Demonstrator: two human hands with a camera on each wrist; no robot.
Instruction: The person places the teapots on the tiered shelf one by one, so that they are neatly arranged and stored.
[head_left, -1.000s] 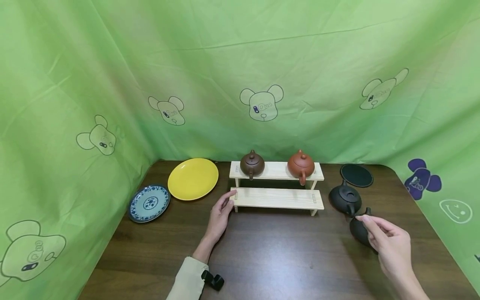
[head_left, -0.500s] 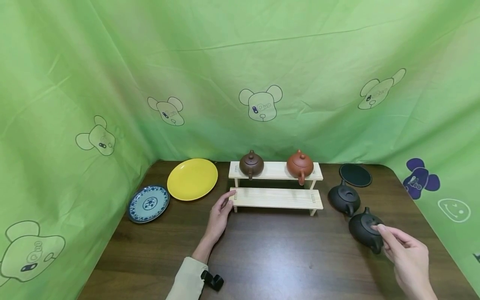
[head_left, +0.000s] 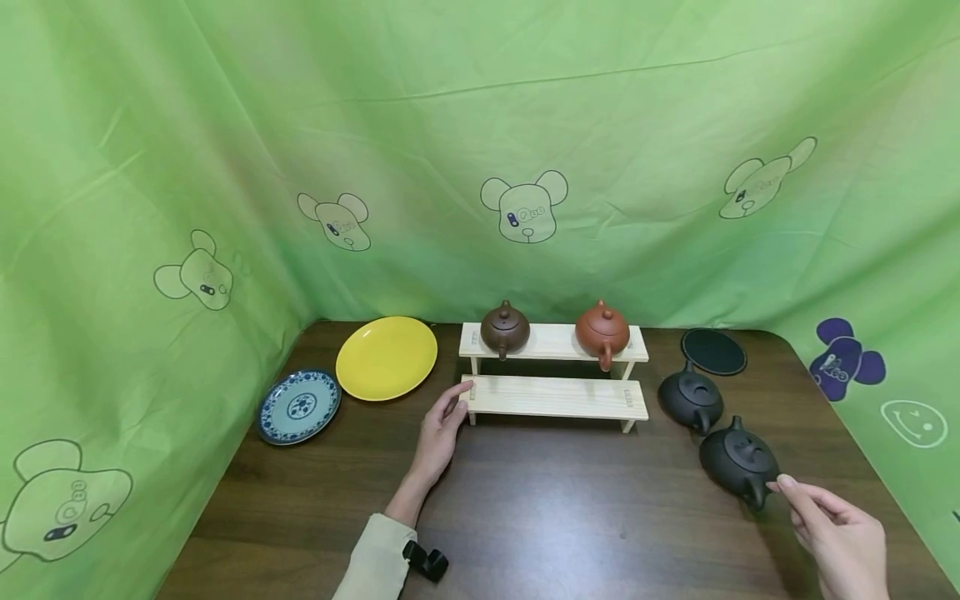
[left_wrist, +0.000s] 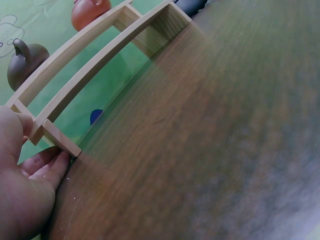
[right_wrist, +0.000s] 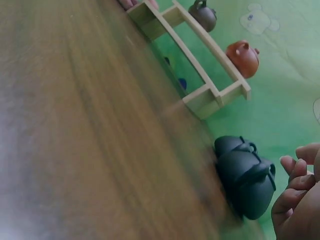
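Gripping the lower wooden shelf (head_left: 555, 396) by its left end with the left hand (head_left: 437, 435), with digits curled round the edge and leg. Poising the right hand (head_left: 840, 533) half open, with fingers loosely bent, thumb close to index, and nothing visible in its grasp. Having the nearer black teapot (head_left: 738, 458) just left of those right fingertips and slightly beyond, upright on the counter (head_left: 555, 517); cannot tell for certain about contact, though showing a slight gap in the right wrist view. Farther beyond the right hand, showing the farther black teapot (head_left: 691, 398), then a round black mat (head_left: 714, 351). Beyond the left hand and to its right, bearing a dark brown teapot (head_left: 505, 329) and a reddish-orange teapot (head_left: 602, 333) on the upper wooden shelf (head_left: 551, 335). Left of the left hand, showing a yellow plate (head_left: 386, 358), then a blue-patterned plate (head_left: 300, 407).
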